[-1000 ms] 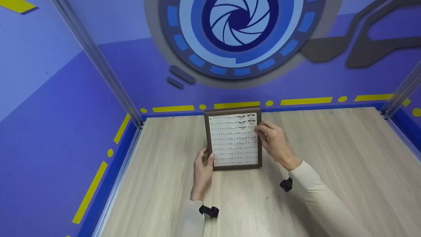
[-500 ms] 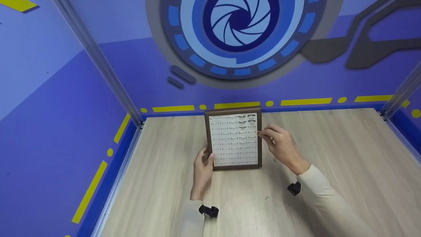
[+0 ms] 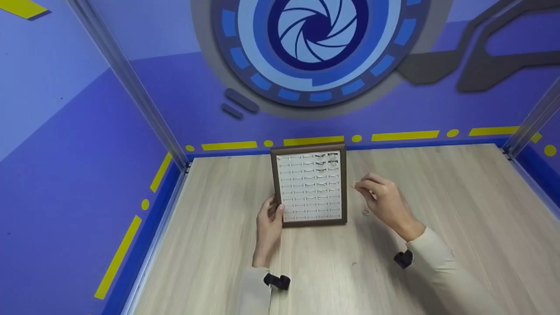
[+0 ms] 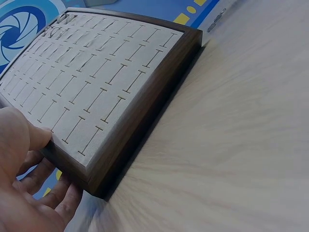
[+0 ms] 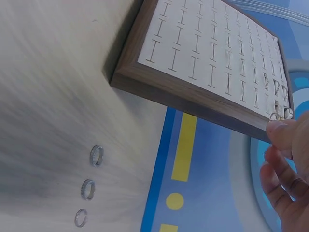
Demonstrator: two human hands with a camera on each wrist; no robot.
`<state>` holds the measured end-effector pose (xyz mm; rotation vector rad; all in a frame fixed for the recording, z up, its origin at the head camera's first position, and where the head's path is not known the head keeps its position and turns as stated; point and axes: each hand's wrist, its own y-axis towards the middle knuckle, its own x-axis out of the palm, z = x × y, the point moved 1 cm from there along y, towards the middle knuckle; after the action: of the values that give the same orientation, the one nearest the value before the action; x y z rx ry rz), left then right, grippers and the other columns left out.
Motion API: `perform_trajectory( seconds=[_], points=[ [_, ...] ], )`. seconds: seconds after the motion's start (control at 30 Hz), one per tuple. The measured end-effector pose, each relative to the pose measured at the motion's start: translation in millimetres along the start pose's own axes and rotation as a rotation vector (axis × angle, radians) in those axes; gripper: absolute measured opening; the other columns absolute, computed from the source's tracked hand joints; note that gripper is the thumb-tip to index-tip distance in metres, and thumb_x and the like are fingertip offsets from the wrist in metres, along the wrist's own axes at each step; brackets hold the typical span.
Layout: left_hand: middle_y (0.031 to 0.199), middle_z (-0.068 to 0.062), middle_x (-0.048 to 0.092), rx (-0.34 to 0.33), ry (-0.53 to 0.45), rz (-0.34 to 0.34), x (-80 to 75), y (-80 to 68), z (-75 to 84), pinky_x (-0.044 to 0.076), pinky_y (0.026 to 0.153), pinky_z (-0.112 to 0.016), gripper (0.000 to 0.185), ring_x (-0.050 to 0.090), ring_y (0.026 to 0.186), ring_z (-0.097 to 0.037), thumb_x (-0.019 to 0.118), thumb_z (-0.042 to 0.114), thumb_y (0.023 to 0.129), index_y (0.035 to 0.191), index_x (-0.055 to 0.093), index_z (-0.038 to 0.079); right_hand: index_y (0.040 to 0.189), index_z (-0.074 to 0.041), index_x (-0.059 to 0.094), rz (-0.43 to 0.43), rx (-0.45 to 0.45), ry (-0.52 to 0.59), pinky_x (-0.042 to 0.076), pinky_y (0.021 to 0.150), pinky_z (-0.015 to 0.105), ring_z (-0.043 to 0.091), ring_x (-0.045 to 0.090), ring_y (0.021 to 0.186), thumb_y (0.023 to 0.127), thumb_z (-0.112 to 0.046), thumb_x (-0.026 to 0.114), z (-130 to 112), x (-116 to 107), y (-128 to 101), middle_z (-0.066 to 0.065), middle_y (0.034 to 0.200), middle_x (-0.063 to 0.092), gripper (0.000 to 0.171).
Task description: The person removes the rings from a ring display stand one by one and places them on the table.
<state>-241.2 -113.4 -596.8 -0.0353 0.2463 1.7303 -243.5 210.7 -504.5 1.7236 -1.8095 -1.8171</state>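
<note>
A ring display board with a brown wooden frame and a white slotted pad leans upright near the back wall. My left hand grips its lower left edge, thumb in front and the other fingers behind. Several rings sit in slots at the pad's upper right; most other slots hold nothing. Just right of the frame, my right hand pinches a thin ring between thumb and forefinger. On the table lie three silvery rings in a row: one nearer the board, a middle one and another.
The light wooden table ends at a blue-purple printed back wall just behind the board. A similar side wall stands on the left, with a metal post at the corner. Black camera mounts sit on both wrists.
My right hand has drawn away from the pad's right column, moving right and slightly toward me with the ring pinched. A ring on the table now shows below it. The left hand keeps its grip.
</note>
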Motion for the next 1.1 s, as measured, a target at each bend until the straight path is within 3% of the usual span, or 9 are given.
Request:
perform_trajectory(
  seconds=[0.33, 0.63, 1.1],
  points=[
    [0.143, -0.023, 0.063, -0.013, 0.018, 0.005, -0.7, -1.2, 0.6, 0.054, 0.115, -0.047, 0.044, 0.063, 0.133, -0.039, 0.062, 0.01, 0.108, 0.151, 0.054, 0.0, 0.092, -0.004, 0.081, -0.033, -0.002, -0.026, 0.062, 0.067, 0.025, 0.013, 0.07, 0.077, 0.084, 0.013, 0.083, 5.1, -1.6, -21.5, 0.002, 0.09, 0.073, 0.019],
    [0.141, -0.022, 0.064, 0.017, 0.02, -0.019, -0.7, -1.8, 0.9, 0.054, 0.114, -0.048, 0.043, 0.063, 0.132, -0.038, 0.061, 0.011, 0.109, 0.15, 0.054, 0.0, 0.09, -0.009, 0.08, -0.045, 0.012, -0.033, 0.058, 0.064, 0.023, 0.01, 0.069, 0.077, 0.082, 0.012, 0.085, 9.8, 0.0, -36.8, 0.0, 0.09, 0.073, 0.022],
    [0.138, -0.026, 0.066, 0.036, 0.028, 0.001, -0.6, -2.0, -0.4, 0.056, 0.113, -0.047, 0.043, 0.065, 0.13, -0.041, 0.063, 0.009, 0.107, 0.148, 0.055, -0.003, 0.089, -0.008, 0.083, -0.097, 0.062, -0.041, 0.059, 0.06, 0.024, 0.01, 0.069, 0.073, 0.08, 0.011, 0.087, 21.6, 5.3, -58.8, -0.001, 0.087, 0.074, 0.021]
  ],
)
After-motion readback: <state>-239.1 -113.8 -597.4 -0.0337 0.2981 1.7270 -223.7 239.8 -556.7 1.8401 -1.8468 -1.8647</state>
